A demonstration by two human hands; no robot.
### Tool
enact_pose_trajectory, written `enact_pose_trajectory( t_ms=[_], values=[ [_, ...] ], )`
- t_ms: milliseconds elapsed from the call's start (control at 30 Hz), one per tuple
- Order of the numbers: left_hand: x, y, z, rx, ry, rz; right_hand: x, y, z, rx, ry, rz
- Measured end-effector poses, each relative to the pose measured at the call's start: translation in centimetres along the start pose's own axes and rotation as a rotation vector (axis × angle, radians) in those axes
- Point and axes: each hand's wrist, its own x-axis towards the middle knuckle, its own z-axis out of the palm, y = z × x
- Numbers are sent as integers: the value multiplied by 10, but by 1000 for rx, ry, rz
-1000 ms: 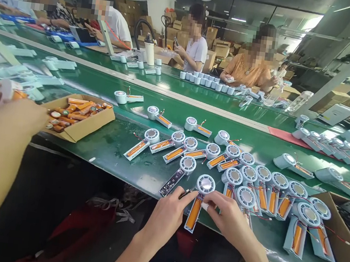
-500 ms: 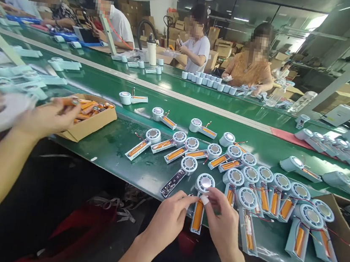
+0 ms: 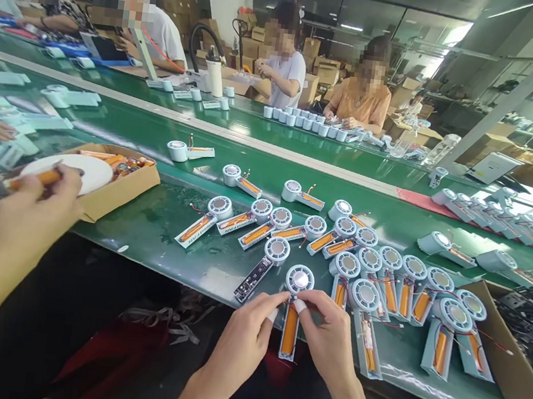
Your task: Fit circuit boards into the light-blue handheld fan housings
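Observation:
Between my hands is a light-blue handheld fan point(image 3: 300, 279), its opened handle towards me with an orange battery point(image 3: 289, 332) inside. My left hand point(image 3: 248, 327) is closed, thumb and forefinger pinching at the fan's neck. From the other side my right hand point(image 3: 330, 333) pinches at the same neck, with a white cover on one fingertip. The small part between the fingertips, perhaps wire ends, is too fine to make out. Left of it lies a fan with a dark circuit board point(image 3: 252, 280) in its handle. Several open fans with batteries point(image 3: 371, 297) lie to the right.
At left, a co-worker's hand point(image 3: 34, 213) holds an orange battery near a white disc point(image 3: 68, 172) and a cardboard box of batteries point(image 3: 123, 198). A box of dark parts point(image 3: 495, 354) stands at right. Other people work across the green bench point(image 3: 153, 250).
The whole view has shifted slightly. The co-worker's hand has moved left and down from the battery box with a battery. My hands stay at the fan's neck, fingertips closer together.

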Motion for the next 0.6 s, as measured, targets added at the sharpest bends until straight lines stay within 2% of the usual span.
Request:
enact_pose_trajectory(
  t_ms=[133, 300, 433, 533, 600],
  values=[
    [-3, -2, 7, -84, 101, -151, 1, -2, 0, -17, -32, -28],
    [-2, 2, 7, -258, 82, -239, 2, -3, -3, 20, -108, 17],
    [-1, 7, 3, -239, 61, -217, 5, -7, -5, -62, -140, 0],
    [-2, 9, 4, -136, 78, -164, 5, -9, -4, -177, -141, -83],
    [-4, 9, 7, -56, 132, -81, 3, -11, -2, -288, -124, -166]
  ],
)
